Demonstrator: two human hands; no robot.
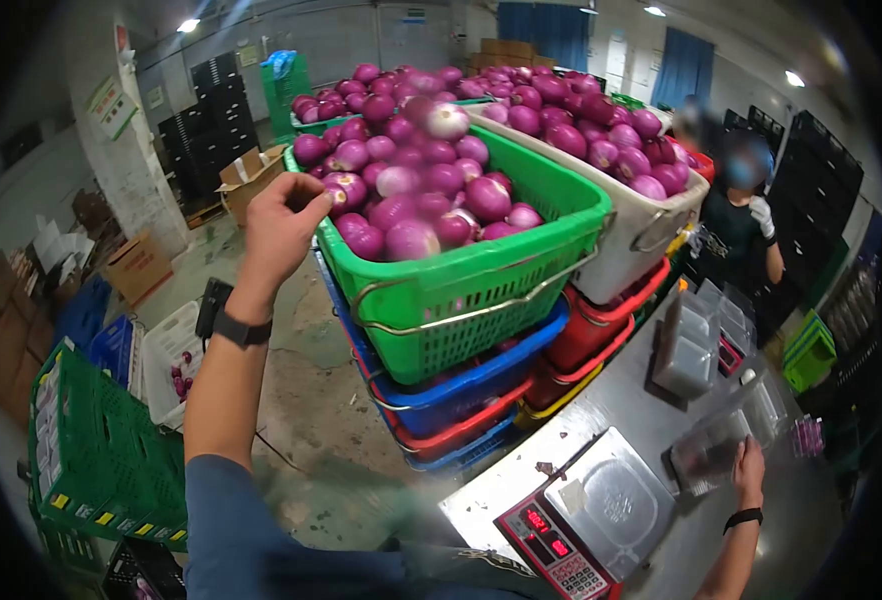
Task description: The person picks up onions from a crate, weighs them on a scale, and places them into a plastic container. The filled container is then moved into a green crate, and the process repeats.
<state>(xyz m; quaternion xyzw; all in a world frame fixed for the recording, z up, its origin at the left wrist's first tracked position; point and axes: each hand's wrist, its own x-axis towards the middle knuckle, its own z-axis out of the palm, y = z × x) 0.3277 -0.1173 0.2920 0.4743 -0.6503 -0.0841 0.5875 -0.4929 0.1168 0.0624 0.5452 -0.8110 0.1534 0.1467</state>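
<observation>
My left hand [286,222] is raised at the left rim of a green plastic basket [481,300] heaped with red onions [446,180]. Its thumb and fingers curl together beside an onion [346,192]; whether they grip it is hard to make out. Low on the right, my right hand [749,468] has its fingers on the near edge of a clear plastic tray [709,455], held over the metal table. Blurred, dark contents show through the tray. Between my arms a digital scale [616,500] with a bare metal pan shows lit red digits.
Blue and red crates [471,400] are stacked under the green basket. A white crate [651,225] of onions stands behind it. Stacked clear trays [686,345] sit on the metal table [601,400]. A co-worker [741,215] with a white glove stands opposite. Green crates [101,460] are at left.
</observation>
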